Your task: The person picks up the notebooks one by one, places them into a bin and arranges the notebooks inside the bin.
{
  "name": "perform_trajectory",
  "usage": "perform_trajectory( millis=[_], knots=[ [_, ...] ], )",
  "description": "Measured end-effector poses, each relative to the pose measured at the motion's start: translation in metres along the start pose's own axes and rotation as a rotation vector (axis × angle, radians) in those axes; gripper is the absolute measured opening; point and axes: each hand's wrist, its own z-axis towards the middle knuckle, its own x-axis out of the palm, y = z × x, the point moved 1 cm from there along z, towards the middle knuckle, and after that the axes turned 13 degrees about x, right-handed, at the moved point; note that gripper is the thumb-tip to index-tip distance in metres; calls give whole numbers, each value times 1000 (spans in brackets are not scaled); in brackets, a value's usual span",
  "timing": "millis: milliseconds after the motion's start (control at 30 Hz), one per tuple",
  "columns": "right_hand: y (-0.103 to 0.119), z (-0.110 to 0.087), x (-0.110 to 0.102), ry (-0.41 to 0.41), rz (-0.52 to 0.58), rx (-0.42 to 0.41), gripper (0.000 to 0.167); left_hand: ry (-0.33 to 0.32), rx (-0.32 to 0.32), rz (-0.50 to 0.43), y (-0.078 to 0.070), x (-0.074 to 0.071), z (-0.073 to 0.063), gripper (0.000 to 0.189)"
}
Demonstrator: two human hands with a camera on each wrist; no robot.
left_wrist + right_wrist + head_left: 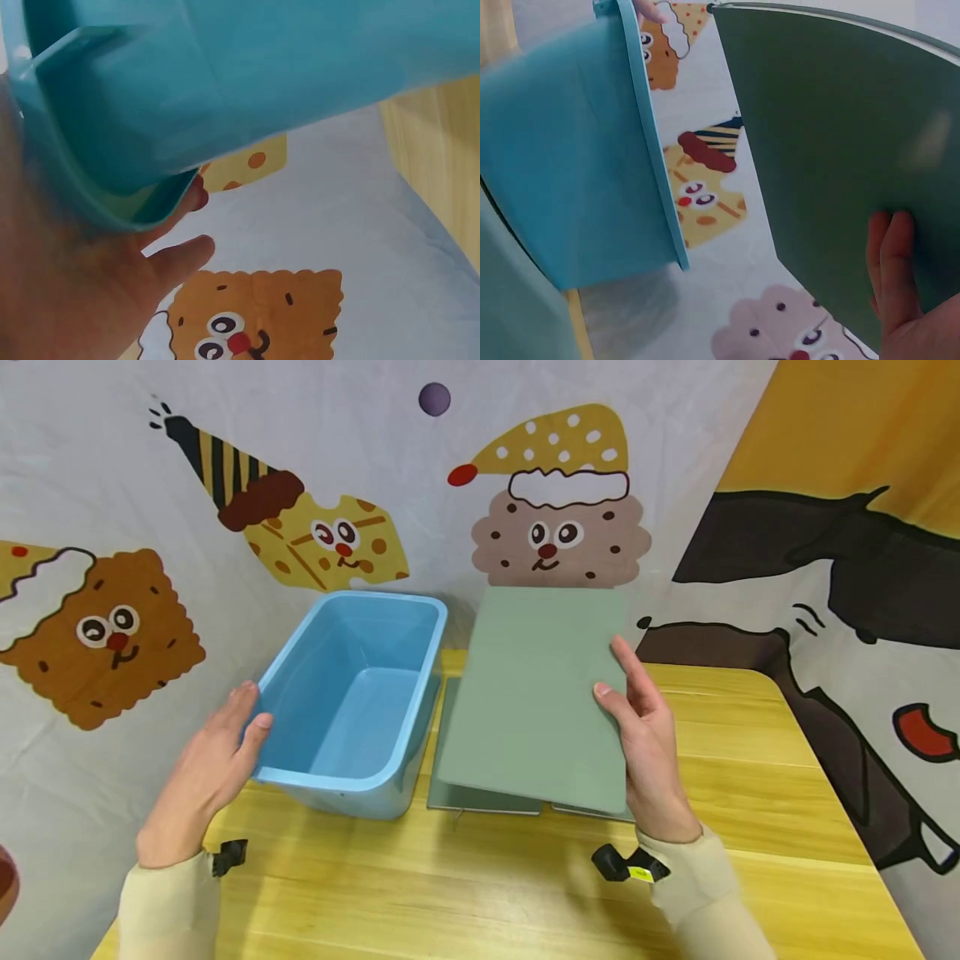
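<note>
A light blue plastic bin (375, 718) stands on the table with its open top up. My left hand (210, 760) holds its left rim, thumb over the rim and fingers along the outside; in the left wrist view the fingers (184, 259) show under the rim. To the right, my right hand (652, 747) grips a green notebook (536, 693) by its right edge. The thumb lies on the near cover, and fingertips press the other cover in the right wrist view. The notebook is raised and tilted above the table.
Under the raised notebook lie a green notebook (483, 799) with a ribbon end and another (592, 812), mostly covered. The wooden table (510, 885) meets a cartoon-printed cloth (435, 485) at the back and sides.
</note>
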Motion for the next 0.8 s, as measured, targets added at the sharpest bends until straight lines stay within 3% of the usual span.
perform_trajectory(
  millis=[300,800],
  knots=[
    [-13,16,46,69,92,21,59,5,29,-25,9,7,10,69],
    [-31,40,115,183,14,-42,64,-1,6,-26,8,8,14,67]
  ],
)
